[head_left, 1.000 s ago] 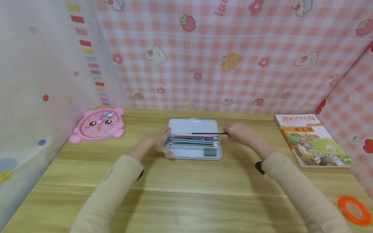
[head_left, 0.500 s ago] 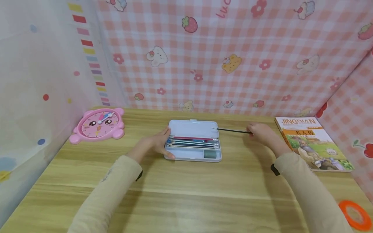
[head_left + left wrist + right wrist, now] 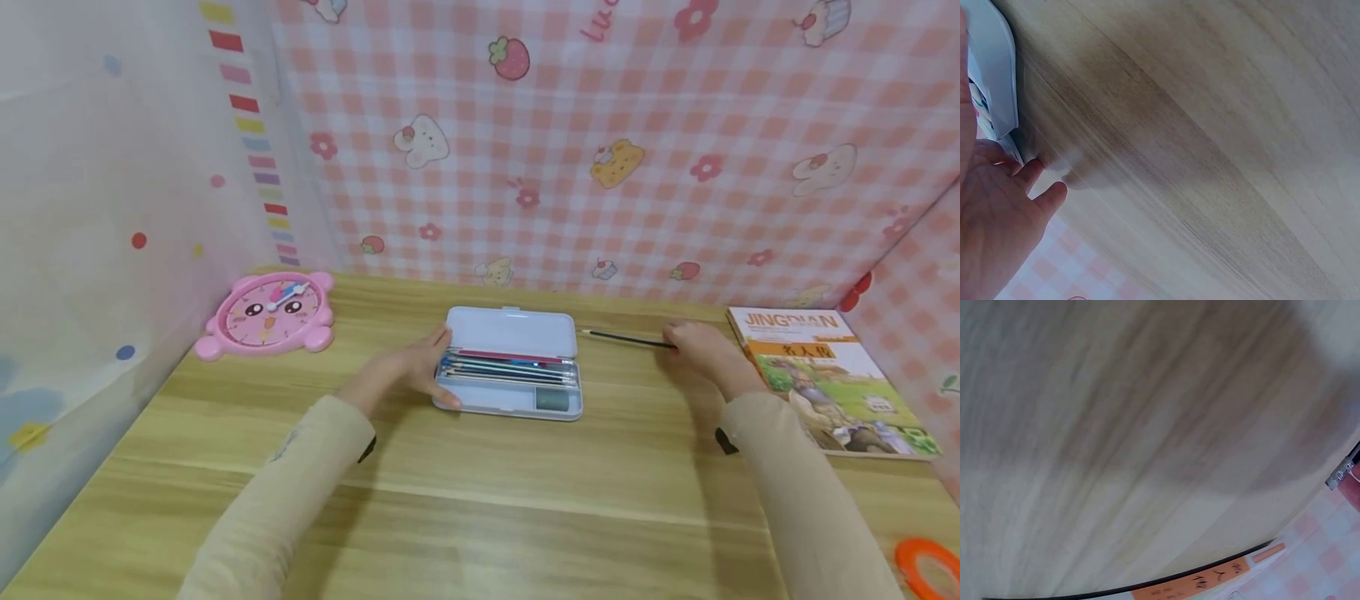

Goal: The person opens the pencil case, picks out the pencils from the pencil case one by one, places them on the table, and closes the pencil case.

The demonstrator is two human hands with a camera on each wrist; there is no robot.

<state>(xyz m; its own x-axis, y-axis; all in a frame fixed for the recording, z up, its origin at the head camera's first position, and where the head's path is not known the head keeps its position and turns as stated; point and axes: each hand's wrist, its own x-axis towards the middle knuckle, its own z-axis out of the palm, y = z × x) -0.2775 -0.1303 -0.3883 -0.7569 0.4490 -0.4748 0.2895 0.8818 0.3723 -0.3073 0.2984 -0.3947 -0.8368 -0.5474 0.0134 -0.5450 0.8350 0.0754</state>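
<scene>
The right hand (image 3: 705,350) pinches a black pencil (image 3: 627,338) close to its rear end, and in the right wrist view the pencil's metal ferrule (image 3: 1339,473) pokes out just past the fingers. The pencil lies crosswise near the back edge of the table (image 3: 510,517), its pale tip pointing left, just beside the raised lid (image 3: 513,332) of a white pencil case (image 3: 487,397) (whether it touches the tabletop I cannot tell). The left hand (image 3: 412,367) spans the left end of that case without clenching, thumb along the front corner, the outer fingers straight and spread. Inside the case, more pencils (image 3: 510,370) lie side by side at the rear, and a dark green block (image 3: 552,399) fills the front right compartment. A pink toy clock (image 3: 262,325) lies at the back left corner of the table, a book (image 3: 832,383) by the back right corner, and an orange ring (image 3: 910,560) farther forward toward the right edge, partly cut off
</scene>
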